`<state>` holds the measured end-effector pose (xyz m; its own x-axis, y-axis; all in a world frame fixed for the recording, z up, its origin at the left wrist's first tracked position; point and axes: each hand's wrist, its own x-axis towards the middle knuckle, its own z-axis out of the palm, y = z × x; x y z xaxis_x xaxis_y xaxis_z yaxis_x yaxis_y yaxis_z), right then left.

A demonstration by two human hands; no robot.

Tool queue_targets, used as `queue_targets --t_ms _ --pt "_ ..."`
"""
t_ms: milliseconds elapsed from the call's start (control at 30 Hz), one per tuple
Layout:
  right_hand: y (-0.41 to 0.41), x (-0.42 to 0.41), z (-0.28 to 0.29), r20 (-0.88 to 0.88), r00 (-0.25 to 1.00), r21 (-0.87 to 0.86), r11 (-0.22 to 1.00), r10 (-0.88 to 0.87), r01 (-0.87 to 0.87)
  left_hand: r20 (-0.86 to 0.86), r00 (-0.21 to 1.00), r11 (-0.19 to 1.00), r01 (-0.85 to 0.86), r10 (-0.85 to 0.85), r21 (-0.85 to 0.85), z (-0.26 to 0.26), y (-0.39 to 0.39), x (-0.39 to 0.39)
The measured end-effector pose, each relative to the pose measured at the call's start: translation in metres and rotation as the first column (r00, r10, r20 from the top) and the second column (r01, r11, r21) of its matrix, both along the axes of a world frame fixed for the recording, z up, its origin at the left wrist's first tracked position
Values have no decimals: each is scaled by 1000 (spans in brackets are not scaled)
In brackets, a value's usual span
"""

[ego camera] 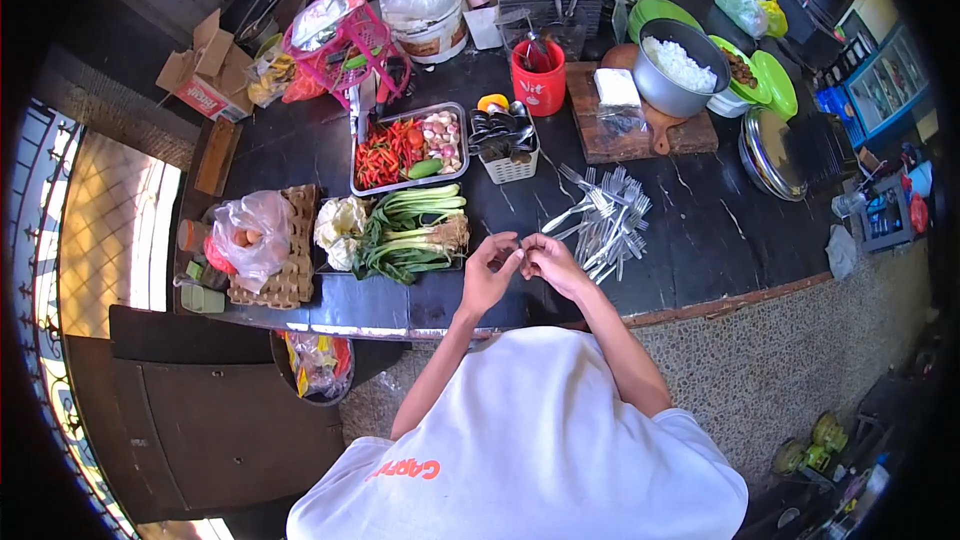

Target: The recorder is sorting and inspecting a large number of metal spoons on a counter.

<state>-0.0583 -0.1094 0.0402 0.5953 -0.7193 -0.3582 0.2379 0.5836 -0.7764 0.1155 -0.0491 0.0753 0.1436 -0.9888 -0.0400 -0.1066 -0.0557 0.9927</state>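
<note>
My left hand (489, 274) and my right hand (553, 262) meet over the counter's front edge, their fingertips almost touching. Their fingers are curled, and something small and thin may lie between them; it is too small to tell. Just beyond my right hand, metal forks (611, 214) lie in a loose heap on the black counter (694, 240). To the left of my left hand are spring onions (416, 232) and a cauliflower (341, 231) in a dark tray. A pale basket (514, 167) of dark-handled cutlery stands behind the hands.
A tray of red chilies (384, 157) and shallots (442, 131) lies at back left. Bagged eggs (247, 238) rest on egg cartons (300, 262). A red container (538, 86), a wooden board (690, 136) and a pot of rice (679, 64) stand farther back.
</note>
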Motion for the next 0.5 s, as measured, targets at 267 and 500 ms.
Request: queue_targets --t_ms 267,500 --pt "-42 3 77 41 997 -350 934 -67 78 23 994 956 -95 105 -278 38 -53 8" --pt "-105 28 164 65 929 -824 505 -365 256 220 958 851 -41 182 -524 134 -122 29"
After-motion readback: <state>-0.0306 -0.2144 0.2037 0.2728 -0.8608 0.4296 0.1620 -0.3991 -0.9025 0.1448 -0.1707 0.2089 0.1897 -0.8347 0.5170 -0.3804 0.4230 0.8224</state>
